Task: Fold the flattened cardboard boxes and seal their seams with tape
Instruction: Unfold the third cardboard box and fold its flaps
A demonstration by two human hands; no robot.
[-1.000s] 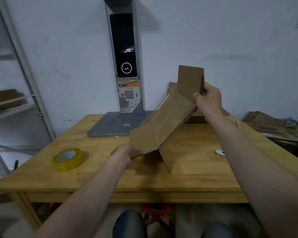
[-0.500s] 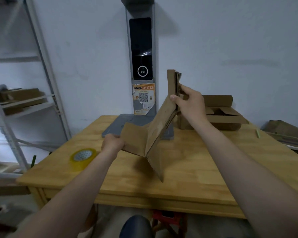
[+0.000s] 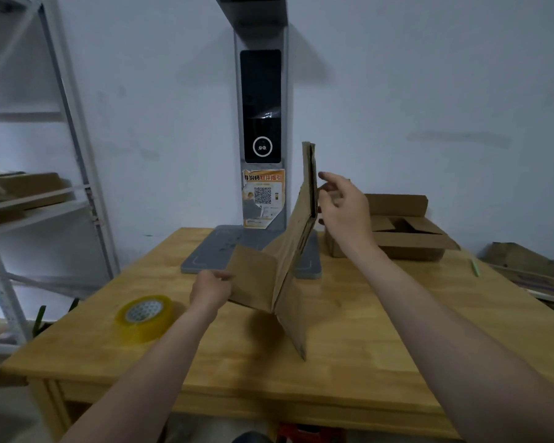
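A flattened brown cardboard box stands on edge over the wooden table, partly spread, one lower flap reaching down to the tabletop. My left hand grips the box's lower left flap at its edge. My right hand is beside the box's raised top edge with its fingers loosely spread; the fingertips are at the cardboard and no firm grip shows. A roll of yellowish clear tape lies flat on the table to the left of my left hand.
An open-topped cardboard box sits at the back right of the table. A grey scanner stand rises at the back, its flat base behind the held box. A metal shelf stands left. Cardboard scraps lie off the right edge.
My right hand has loosened from gripping the top edge to spread fingers beside it. The box has turned more edge-on. My view has shifted left and closer.
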